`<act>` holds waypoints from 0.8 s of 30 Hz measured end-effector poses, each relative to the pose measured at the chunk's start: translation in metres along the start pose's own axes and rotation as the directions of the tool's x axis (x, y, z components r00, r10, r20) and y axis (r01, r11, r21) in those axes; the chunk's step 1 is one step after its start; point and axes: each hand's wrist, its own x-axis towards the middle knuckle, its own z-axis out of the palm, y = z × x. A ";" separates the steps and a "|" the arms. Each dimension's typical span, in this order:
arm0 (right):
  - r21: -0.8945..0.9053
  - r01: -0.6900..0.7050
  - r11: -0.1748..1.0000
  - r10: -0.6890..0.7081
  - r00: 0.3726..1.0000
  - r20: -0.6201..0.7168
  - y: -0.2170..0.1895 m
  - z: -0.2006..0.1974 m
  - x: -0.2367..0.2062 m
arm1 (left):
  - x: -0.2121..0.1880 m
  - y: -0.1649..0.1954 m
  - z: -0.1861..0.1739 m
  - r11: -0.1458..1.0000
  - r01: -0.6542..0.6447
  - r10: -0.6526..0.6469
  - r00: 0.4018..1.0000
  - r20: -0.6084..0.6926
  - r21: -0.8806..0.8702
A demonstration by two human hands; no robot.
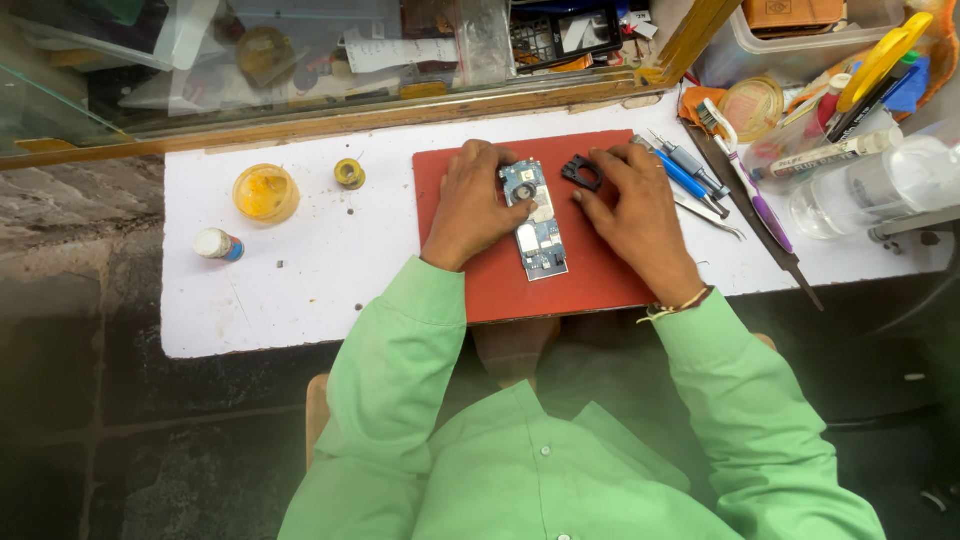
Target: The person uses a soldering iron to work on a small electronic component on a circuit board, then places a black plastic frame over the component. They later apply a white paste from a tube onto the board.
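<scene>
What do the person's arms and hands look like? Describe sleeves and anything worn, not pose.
Both arms wear long, light green shirt sleeves. The left hand is bare, its sleeve ending at the wrist. The right hand is bare too, with thin thread bands at the wrist, just above its sleeve's edge.

Yellow pot (265,192), solder spool (349,174), toothbrush (745,180), clear bottle (880,185).

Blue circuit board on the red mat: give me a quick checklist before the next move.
1. Blue rectangular circuit board lies flat on the red rectangular mat: ok.
2. Left hand steadies the board's left edge: ok.
3. Right hand touches the small black plastic frame piece: ok; firm grip: cannot tell.
4. Blue-handled screwdrivers and metal tweezers lie right of the mat: ok.
5. Loose screws on the mat: cannot tell.
</scene>
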 end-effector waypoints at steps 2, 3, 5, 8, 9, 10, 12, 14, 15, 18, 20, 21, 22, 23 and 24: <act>-0.015 -0.052 0.999 0.052 0.998 0.025 0.001 0.005 0.000 | -0.001 0.000 0.000 0.999 -0.050 0.050 0.999 -0.015 -0.008; -0.022 -0.077 0.997 0.078 0.996 0.038 0.001 0.006 0.000 | 0.000 0.001 0.000 0.996 -0.025 0.026 1.000 0.016 -0.080; -0.002 -0.069 0.998 0.069 0.998 0.012 0.001 0.006 -0.002 | 0.000 0.001 0.001 0.975 0.035 -0.016 0.996 0.088 -0.221; 0.183 -0.171 0.968 0.179 0.983 -0.028 -0.002 -0.001 -0.001 | 0.000 0.003 0.002 0.908 0.013 0.045 0.991 0.129 -0.420; 0.271 -0.219 0.937 0.236 0.971 -0.031 -0.005 -0.004 -0.001 | 0.000 0.003 0.002 0.886 -0.012 0.077 0.989 0.123 -0.463; 0.294 -0.170 0.940 0.200 0.977 -0.073 -0.008 -0.008 0.000 | 0.000 0.003 0.003 0.862 -0.037 0.109 0.987 0.115 -0.505; 0.334 -0.069 0.940 0.129 0.979 -0.159 -0.014 -0.014 0.002 | -0.001 0.002 0.003 0.803 -0.067 0.166 0.980 0.113 -0.593; 0.362 -0.008 0.932 0.072 0.984 -0.162 -0.021 -0.019 0.004 | -0.002 -0.001 0.003 0.728 -0.073 0.214 0.969 0.125 -0.682; 0.376 0.023 0.926 0.043 0.985 -0.165 -0.024 -0.020 0.005 | -0.001 -0.003 0.003 0.710 -0.081 0.230 0.966 0.121 -0.699; 0.375 0.107 0.921 -0.047 0.985 -0.164 -0.033 -0.017 0.010 | 0.000 -0.008 0.007 0.632 -0.069 0.250 0.961 0.118 -0.772; 0.370 0.151 0.917 -0.091 0.980 -0.175 -0.037 -0.015 0.011 | 0.003 -0.012 0.009 0.545 -0.017 0.236 0.963 0.133 -0.838; 0.368 0.172 0.914 -0.112 0.977 -0.180 -0.039 -0.013 0.011 | 0.002 -0.015 0.009 0.535 0.011 0.213 0.966 0.147 -0.845; 0.359 0.193 0.913 -0.134 0.974 -0.182 -0.040 -0.011 0.011 | 0.002 -0.017 0.010 0.525 0.040 0.190 0.968 0.163 -0.850; 0.349 0.213 0.912 -0.156 0.970 -0.185 -0.041 -0.010 0.011 | 0.002 -0.018 0.010 0.513 0.068 0.169 0.969 0.179 -0.855; 0.339 0.233 0.911 -0.178 0.966 -0.187 -0.041 -0.008 0.010 | 0.002 -0.019 0.011 0.520 0.061 0.169 0.970 0.172 -0.852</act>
